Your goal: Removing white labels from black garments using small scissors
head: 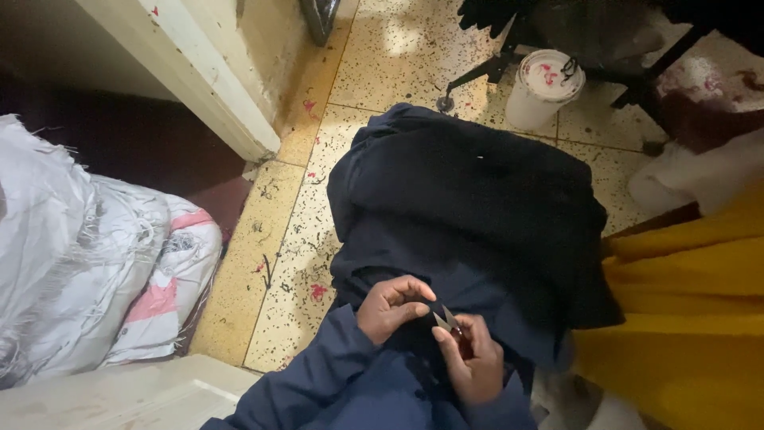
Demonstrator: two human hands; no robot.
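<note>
Two hands meet low in the frame, over a heap of dark navy cloth [469, 215] that lies across the person's lap and spills onto the speckled terrazzo floor [278, 239]. Far left, a white woven sack [79, 255] with pink print slumps against a pale wall edge [191, 72], out of reach and untouched. The left hand [392, 306] comes in from a navy sleeve [318, 374]; its grip is closed, thumb and fingertips pinching a small fold of the cloth, seemingly to lift and tension that spot so it stands clear of the layers beneath. Just beside it, the right hand [472, 362] has its fingers curled round a small pair of thread snips [446, 320], blades pointing up and left toward the pinched fold, their tips very close to the left fingertips; whether the blades are parted I cannot tell. Both hands work near the body, where the cloth is supported by the lap. Farther right and up, a white plastic bucket [543, 87] with red splashes stands on the floor beside dark metal chair legs [485, 68], and yellow fabric [684, 318] fills the right edge.
</note>
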